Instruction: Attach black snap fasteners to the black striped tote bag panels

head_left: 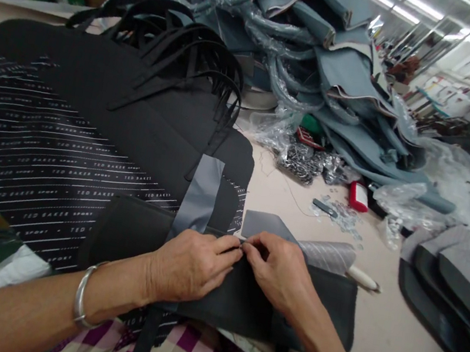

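Observation:
A black fabric bag piece point(318, 299) lies across the table's front edge and my lap, with black straps point(147, 337) hanging down. My left hand point(198, 266) rests on it, thumb and fingers pinched at its upper edge. From the other side my right hand point(278, 269) pinches the same spot, the fingertips of both hands almost meeting. Something tiny and shiny shows between them, too small to name. A grey strip point(200, 194) sticks up behind my left hand, and a grey flap point(269, 224) shows behind my right.
Black panels point(171, 130) with strap handles and white-lettered lining point(86, 158) are piled at left. Blue-grey bags point(349, 75) with plastic-wrapped handles heap up behind. Small clear pieces point(344, 217), a red container point(359, 196) and a striped roll point(329, 255) lie right; dark pieces point(433, 302) are stacked beyond.

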